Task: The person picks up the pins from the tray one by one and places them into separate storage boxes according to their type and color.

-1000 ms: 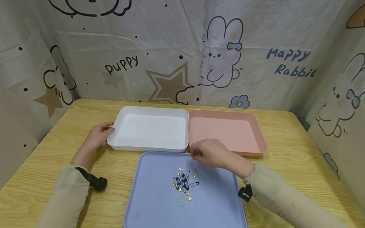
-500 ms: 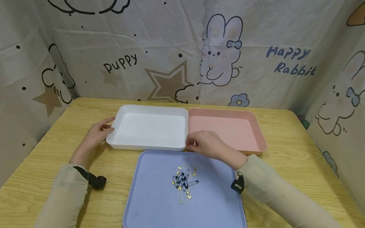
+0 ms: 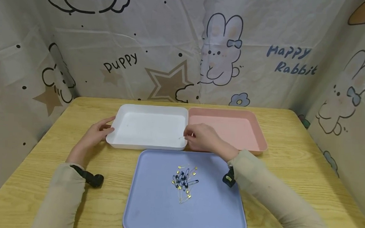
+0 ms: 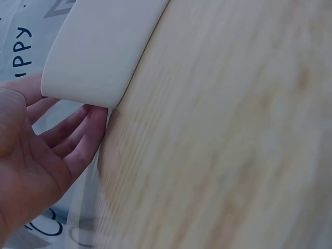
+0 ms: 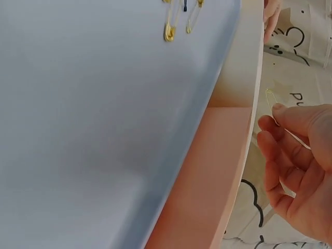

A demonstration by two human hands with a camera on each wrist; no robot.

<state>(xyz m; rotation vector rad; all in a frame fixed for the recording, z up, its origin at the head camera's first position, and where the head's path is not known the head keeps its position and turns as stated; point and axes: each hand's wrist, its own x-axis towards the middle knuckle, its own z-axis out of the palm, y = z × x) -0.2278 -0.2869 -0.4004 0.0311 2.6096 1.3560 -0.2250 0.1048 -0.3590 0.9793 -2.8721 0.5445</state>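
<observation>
Jutting over the right end of the white tray [image 3: 149, 126], mid-frame in the head view, a gold pin [image 3: 181, 138] is pinched near one end by the right hand [image 3: 201, 136], apparently so its length is left free; left hand [image 3: 94, 134], mid-left, is laid loosely bent against the tray's outer end, probably to steady it; pin heap [image 3: 183, 181], gold and dark, is gathered on blue tray [image 3: 154, 215], lower centre, likely for easy reach

Yellow wood-grain table [image 3: 285, 139], pale creased cloth [image 3: 161, 22] hanging behind and along both sides — printed with a rabbit [image 3: 218, 63] wearing a blue bow [image 3: 234, 44], black lettering [image 3: 120, 62] reading "PUPPY", blue lettering [image 3: 288, 52] reading "Happy Rabbit", a brown star [image 3: 169, 83], a blue flower [image 3: 239, 100].
</observation>
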